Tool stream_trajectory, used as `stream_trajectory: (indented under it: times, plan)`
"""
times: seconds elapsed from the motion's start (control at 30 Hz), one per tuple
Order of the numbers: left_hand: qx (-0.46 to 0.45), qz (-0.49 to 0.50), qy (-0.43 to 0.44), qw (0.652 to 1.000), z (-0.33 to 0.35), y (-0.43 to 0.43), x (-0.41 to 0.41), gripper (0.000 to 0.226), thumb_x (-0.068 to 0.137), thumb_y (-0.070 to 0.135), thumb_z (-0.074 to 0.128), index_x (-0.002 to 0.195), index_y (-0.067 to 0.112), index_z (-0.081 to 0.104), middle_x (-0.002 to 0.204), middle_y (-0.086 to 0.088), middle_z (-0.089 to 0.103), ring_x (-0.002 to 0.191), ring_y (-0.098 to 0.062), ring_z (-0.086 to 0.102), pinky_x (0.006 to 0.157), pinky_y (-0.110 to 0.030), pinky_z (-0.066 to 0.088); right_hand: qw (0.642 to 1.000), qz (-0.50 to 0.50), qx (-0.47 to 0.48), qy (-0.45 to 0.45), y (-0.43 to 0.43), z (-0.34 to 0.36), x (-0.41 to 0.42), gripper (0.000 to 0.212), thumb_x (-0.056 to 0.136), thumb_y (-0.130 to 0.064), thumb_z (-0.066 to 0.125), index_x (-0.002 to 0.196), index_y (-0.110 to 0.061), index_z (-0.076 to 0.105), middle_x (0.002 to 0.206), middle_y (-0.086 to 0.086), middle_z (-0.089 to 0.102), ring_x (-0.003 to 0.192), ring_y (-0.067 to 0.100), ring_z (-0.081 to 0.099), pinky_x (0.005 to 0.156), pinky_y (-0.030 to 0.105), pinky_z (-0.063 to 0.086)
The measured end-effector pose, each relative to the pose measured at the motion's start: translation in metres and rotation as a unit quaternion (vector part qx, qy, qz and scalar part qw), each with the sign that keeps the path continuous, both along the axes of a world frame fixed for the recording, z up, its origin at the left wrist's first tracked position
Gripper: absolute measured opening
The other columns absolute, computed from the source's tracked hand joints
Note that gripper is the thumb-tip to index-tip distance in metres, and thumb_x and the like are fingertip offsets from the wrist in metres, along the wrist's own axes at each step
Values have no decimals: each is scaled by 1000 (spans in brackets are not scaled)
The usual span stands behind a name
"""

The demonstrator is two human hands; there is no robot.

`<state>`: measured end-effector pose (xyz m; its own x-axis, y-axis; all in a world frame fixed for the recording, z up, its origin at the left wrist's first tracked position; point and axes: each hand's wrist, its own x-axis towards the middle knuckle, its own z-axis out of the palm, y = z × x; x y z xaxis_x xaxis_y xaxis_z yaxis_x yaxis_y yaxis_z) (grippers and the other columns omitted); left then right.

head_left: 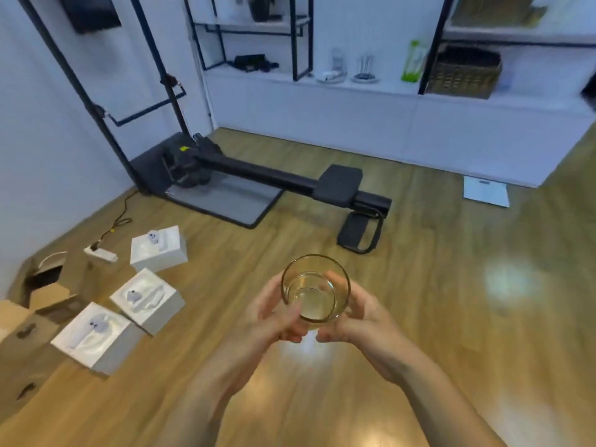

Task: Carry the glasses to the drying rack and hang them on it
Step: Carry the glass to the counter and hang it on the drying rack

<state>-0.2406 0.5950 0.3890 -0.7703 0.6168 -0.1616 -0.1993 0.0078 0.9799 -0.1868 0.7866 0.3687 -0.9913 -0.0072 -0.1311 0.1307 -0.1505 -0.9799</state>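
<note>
A clear glass tumbler (315,290) is held upright in front of me, mouth up, over the wooden floor. My left hand (274,312) wraps its left side and my right hand (353,316) cups its right side and base. Far off on the white counter stands a small wire drying rack (366,70) on a round base, and another clear glass (336,61) stands just left of it above a small tray.
A black rowing machine (290,185) lies across the floor ahead. Three white boxes (146,301) and brown cardboard boxes (29,321) sit at the left. A white scale (486,195) lies on the floor at right. A wicker basket (464,72) and green box (412,61) stand on the counter.
</note>
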Motion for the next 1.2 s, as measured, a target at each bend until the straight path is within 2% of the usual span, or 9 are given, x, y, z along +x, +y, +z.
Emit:
stream_trajectory:
  times: [0.1,0.2,0.27,0.33,0.5,0.67,0.8,1.0,1.2]
  plan:
    - [-36,-29,75,996,5,77,-27,80,65,25,90,133,36,51,126,4,66,108,-19,67,83,-30,55,998,-8,46,38,71,4,-18,75,65,-2,81,127,-39,58,123,-5,66,99,28,68,80,39,58]
    - [-40,-24,104,994,6,154,-61,73,58,36,93,120,48,57,118,6,69,100,-14,68,74,-29,55,996,-42,67,40,141,4,-42,77,67,-21,89,131,-44,53,129,-8,64,81,30,66,80,43,59]
    - [-64,-10,120,991,-2,204,-88,64,58,51,89,114,51,58,113,7,70,88,-28,65,70,-47,55,992,-79,91,35,190,4,-61,76,65,-37,91,129,-49,53,124,-8,67,65,20,54,67,34,54]
    - [-65,-8,111,992,-12,256,-119,67,57,55,87,116,43,58,112,2,71,97,-44,61,87,-61,51,987,-95,115,60,242,4,-84,70,65,-43,89,125,-53,54,114,-10,71,63,9,48,61,26,44]
    - [-31,-69,81,994,-24,408,-202,69,57,51,84,117,28,60,106,4,74,101,-21,67,92,-53,51,965,-167,194,51,373,14,-138,62,70,-39,85,124,-49,56,91,-18,73,68,-1,55,62,13,40]
    - [8,-139,26,990,-6,548,-268,50,61,56,80,105,37,66,103,6,75,101,-13,69,80,-26,55,951,-231,205,28,493,33,-185,62,68,-37,86,124,-36,58,106,-11,74,92,8,68,73,20,50]
    - [1,-148,23,989,-4,636,-326,69,60,69,76,114,27,63,111,-2,73,105,-18,69,88,-37,56,946,-268,179,32,574,23,-244,60,69,-32,85,124,-29,59,106,-5,75,96,18,69,79,27,53]
    - [8,-94,25,995,-8,747,-424,74,66,63,75,122,17,60,118,-10,71,110,-27,67,96,-49,52,962,-213,165,46,702,5,-364,62,69,-45,84,124,-34,58,108,-5,74,97,15,70,79,29,54]
    - [-4,45,-13,999,5,831,-529,56,79,50,71,119,13,63,117,-20,70,110,-39,66,98,-66,45,981,-123,143,36,801,7,-511,74,61,-63,82,125,-36,57,109,-6,73,98,14,69,83,36,55]
